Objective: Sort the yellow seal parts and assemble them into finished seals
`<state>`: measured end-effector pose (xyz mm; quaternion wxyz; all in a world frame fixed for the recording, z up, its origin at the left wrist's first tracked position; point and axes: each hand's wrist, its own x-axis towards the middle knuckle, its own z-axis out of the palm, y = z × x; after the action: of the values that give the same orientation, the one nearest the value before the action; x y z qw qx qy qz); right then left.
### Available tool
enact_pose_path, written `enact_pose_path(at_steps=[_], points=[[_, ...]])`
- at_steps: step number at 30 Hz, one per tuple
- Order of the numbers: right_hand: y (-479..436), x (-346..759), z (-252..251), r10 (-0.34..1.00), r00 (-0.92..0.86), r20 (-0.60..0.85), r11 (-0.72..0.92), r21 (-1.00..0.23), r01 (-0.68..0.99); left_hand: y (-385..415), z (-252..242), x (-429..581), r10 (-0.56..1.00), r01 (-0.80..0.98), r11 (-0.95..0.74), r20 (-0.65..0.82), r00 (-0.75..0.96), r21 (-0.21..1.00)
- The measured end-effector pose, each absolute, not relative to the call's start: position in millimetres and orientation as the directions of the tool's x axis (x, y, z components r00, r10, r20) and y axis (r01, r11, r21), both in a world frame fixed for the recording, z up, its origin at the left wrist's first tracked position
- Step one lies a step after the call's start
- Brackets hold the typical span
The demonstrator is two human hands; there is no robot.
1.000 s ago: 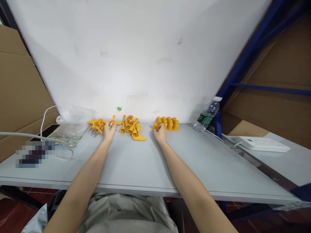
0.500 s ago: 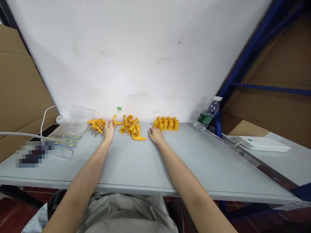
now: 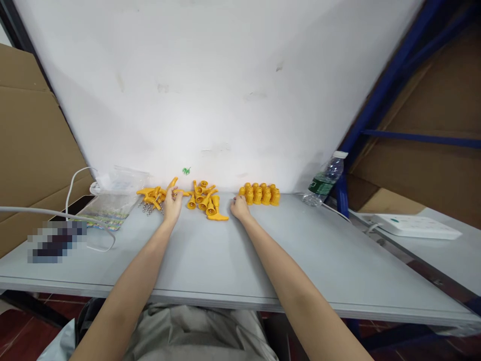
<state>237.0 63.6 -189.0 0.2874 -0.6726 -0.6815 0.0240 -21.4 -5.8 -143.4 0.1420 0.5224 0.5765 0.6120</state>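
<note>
My left hand [image 3: 172, 204] is at the far edge of the grey table [image 3: 225, 260], between two heaps of yellow plastic parts. Its fingers are closed round one yellow handle-shaped part [image 3: 173, 183] that sticks up above them. The left heap [image 3: 150, 194] has small metal pins [image 3: 146, 207] mixed in. The middle heap [image 3: 205, 198] holds cone-ended pieces, with one lying loose in front. My right hand [image 3: 239, 207] rests on the table with its fingers loosely apart, holding nothing. It lies just left of a tidy row of upright yellow caps [image 3: 260, 194].
Clear plastic bags [image 3: 112, 198] and a white cable [image 3: 77, 175] lie at the far left. A water bottle [image 3: 325, 179] leans at the back right, and a white power strip [image 3: 415, 226] lies beyond it. A white board [image 3: 225, 90] backs the table, with cardboard and a blue rack [image 3: 379, 95] alongside.
My right hand let go of a yellow cap at the row's left end and drew back to the left onto the table. My left hand stayed at the heaps holding its part.
</note>
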Motion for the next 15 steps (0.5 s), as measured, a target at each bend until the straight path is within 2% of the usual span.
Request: enact_pose_path(at_steps=[4, 8, 12, 15], points=[[74.2, 231.4, -194.0, 0.897, 0.154, 0.415, 0.065, -0.467, 0.882, -4.7, -145.2, -21.4, 0.803, 0.344, -0.263, 0.402, -0.44, 0.901], [77.9, 225.6, -191.7, 0.924, 0.17, 0.343, 0.0, -0.444, 0.896, -4.3, -144.8, -22.0, 0.798, 0.343, -0.25, 0.393, -0.457, 0.906], [77.9, 224.6, -184.7, 0.95, 0.119, 0.289, 0.017, -0.426, 0.904, -4.0, -143.5, -23.6, 0.792, 0.419, -0.205, 0.402, -0.459, 0.884], [77.8, 224.2, -180.7, 0.967, 0.08, 0.243, 0.025, -0.398, 0.917, -4.9, -143.6, -25.5, 0.783, 0.556, -0.156, 0.445, -0.434, 0.816]])
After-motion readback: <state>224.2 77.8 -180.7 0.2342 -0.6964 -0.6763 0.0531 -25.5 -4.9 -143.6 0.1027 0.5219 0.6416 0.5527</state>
